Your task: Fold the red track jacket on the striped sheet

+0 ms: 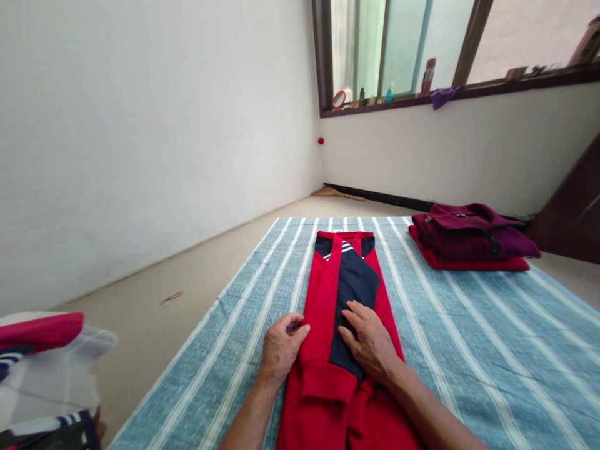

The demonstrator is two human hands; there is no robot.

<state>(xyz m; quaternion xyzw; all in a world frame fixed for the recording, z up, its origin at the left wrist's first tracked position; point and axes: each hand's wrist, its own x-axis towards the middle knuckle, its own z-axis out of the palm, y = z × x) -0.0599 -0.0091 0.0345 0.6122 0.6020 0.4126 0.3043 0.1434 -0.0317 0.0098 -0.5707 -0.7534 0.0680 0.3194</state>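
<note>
A red and navy garment (323,300) with white stripes lies folded lengthwise on a blue striped cloth (244,337). Its sleeve is laid over the body, with the red cuff toward me. My left hand (282,344) is at the garment's left edge, thumb and fingertips close together on the red fabric; whether they pinch it is hard to see. My right hand (368,340) rests on the navy part with its fingers spread, holding nothing. The garment's near end runs out of view at the bottom, between my forearms.
A folded purple and red clothes stack (473,240) sits at the cloth's far right. At the lower left are a whitish plastic bag (60,369) and more red and dark clothing (47,331). Small items line the window sill (398,100).
</note>
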